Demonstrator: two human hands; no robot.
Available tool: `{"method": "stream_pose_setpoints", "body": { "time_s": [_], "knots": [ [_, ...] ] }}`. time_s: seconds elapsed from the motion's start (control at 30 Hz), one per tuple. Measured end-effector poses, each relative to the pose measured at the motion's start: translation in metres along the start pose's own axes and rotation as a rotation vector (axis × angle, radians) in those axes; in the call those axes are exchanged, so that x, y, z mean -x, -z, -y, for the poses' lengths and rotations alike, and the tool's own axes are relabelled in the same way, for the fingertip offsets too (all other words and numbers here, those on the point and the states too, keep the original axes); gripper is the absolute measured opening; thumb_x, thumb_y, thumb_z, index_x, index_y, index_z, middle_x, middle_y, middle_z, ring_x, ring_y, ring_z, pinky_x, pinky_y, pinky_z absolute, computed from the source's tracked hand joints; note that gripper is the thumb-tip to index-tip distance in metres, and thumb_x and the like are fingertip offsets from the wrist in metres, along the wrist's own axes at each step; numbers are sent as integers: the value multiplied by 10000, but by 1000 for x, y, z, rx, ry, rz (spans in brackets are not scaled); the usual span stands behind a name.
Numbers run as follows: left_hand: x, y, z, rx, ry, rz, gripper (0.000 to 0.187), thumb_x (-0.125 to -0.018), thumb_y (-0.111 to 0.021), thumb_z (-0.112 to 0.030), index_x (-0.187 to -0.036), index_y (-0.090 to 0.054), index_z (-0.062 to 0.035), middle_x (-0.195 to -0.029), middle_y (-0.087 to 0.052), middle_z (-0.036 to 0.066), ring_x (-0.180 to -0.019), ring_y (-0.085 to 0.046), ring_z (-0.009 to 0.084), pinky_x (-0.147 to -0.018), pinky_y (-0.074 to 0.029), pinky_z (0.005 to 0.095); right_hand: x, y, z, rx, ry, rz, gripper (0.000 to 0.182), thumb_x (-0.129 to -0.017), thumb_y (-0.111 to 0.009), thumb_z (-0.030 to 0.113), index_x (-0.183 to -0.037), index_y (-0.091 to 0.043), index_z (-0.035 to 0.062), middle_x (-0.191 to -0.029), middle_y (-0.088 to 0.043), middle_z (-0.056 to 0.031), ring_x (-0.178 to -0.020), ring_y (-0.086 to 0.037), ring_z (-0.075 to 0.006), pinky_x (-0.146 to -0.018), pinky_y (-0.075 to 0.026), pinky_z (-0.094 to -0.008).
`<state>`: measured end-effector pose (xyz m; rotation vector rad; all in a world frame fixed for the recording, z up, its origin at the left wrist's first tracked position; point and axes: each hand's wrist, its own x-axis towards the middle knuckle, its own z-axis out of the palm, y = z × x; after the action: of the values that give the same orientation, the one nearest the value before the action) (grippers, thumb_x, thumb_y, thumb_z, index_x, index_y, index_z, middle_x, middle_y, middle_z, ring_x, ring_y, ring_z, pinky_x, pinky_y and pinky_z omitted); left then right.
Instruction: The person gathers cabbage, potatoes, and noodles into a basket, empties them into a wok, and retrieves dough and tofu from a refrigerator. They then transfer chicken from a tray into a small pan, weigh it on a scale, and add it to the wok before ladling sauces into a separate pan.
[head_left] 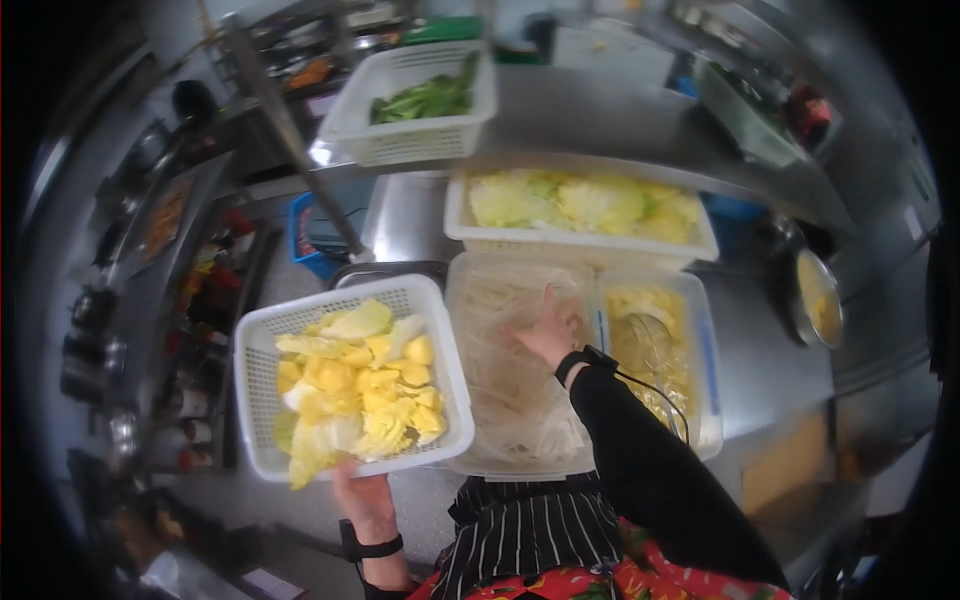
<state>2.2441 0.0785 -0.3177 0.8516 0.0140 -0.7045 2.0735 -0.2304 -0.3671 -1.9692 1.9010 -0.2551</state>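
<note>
My left hand (366, 502) grips the front rim of a white plastic basket (252, 400), its fingers hidden beneath. Inside the basket lie pale cabbage leaves (325, 440) and yellow chunks (378, 385). To the right stands a translucent tub full of wide, clear noodles (510, 400). Over those noodles my right hand (552, 332) reaches in, fingers apart, fingertips right at the noodles' surface. A second tub (706, 350), to the right of it, contains yellow pieces in liquid with a wire strainer (645, 345) on top.
Behind the tubs, a long white crate (590, 246) is heaped with cabbage leaves (580, 202). A steel shelf (600, 115) above carries a white basket (420, 140) of green leaves. At right sits a metal bowl (808, 290); a metal post (285, 140) rises at left.
</note>
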Motion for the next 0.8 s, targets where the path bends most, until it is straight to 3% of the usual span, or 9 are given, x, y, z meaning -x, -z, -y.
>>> {"method": "stream_pose_setpoints", "body": {
  "time_s": [0.13, 0.2, 0.23, 0.3, 0.33, 0.4, 0.53, 0.6, 0.8],
  "knots": [
    [7, 7, 0, 14, 27, -78, 656, -823, -574, -188, -1432, -364, -63, -1421, -459, 116, -1288, -469, 290, -1040, -413, 481, -44, -37, 0, -26, 103, 8, 812, -762, -739, 401, -1429, -390, 95, -1404, -352, -384, -1312, -306, -575, -1048, -295, -648],
    [11, 17, 4, 52, 66, -101, 659, -820, -580, -199, -1429, -370, -59, -1412, -472, 111, -1285, -473, 284, -1035, -415, 478, -99, -98, -43, 301, 338, 40, 551, -798, -695, 302, -1273, -551, 64, -1337, -457, -360, -1290, -390, -522, -1041, -364, -574],
    [12, 18, 5, 65, 71, -97, 659, -820, -580, -199, -1429, -370, -59, -1412, -472, 111, -1285, -473, 284, -1035, -415, 478, -94, -79, -37, 313, 338, 31, 551, -798, -695, 302, -1273, -551, 64, -1337, -457, -360, -1290, -390, -522, -1041, -364, -574],
    [11, 16, 5, 51, 83, -87, 648, -820, -587, -203, -1419, -385, -59, -1396, -486, 115, -1275, -481, 286, -1028, -420, 482, -72, -13, -14, 34, 363, 264, 297, -805, -625, 152, -1079, -638, 38, -1146, -611, -284, -1155, -548, -440, -961, -456, -504],
    [10, 17, 7, 61, 87, -89, 648, -820, -587, -203, -1419, -385, -59, -1396, -486, 115, -1275, -481, 286, -1028, -420, 482, -65, 4, -10, 45, 364, 262, 297, -805, -625, 152, -1079, -638, 38, -1146, -611, -284, -1155, -548, -440, -961, -456, -504],
    [9, 20, 6, 52, 57, -103, 619, -823, -588, -196, -1394, -408, -40, -1375, -498, 130, -1253, -499, 287, -1008, -435, 482, -52, 30, -4, 98, 627, -36, 242, -788, -600, 86, -1020, -639, 30, -950, -663, -220, -971, -631, -396, -865, -503, -474],
    [2, 22, 4, 37, 72, -80, 569, -824, -591, -180, -1349, -446, -15, -1329, -527, 129, -1196, -542, 281, -969, -466, 473, -55, 78, 10, 93, 651, 26, 221, -768, -617, 74, -984, -628, 28, -936, -647, -228, -928, -629, -401, -839, -503, -491],
    [-4, 23, 4, -9, 95, -116, 520, -820, -592, -156, -1303, -480, 1, -1279, -556, 121, -1133, -580, 270, -928, -492, 462, -63, 91, 14, 33, 804, 46, 250, -770, -625, 81, -1013, -642, 24, -950, -641, -235, -936, -620, -409, -840, -506, -472],
    [-15, 11, 13, -36, 123, -66, 474, -807, -589, -81, -1263, -494, 11, -1175, -582, 104, -1016, -625, 248, -780, -557, 407, -45, 164, 65, 58, 799, -82, 339, -770, -642, 106, -1098, -673, 23, -940, -650, -241, -949, -628, -393, -852, -504, -451]
  ]
}}
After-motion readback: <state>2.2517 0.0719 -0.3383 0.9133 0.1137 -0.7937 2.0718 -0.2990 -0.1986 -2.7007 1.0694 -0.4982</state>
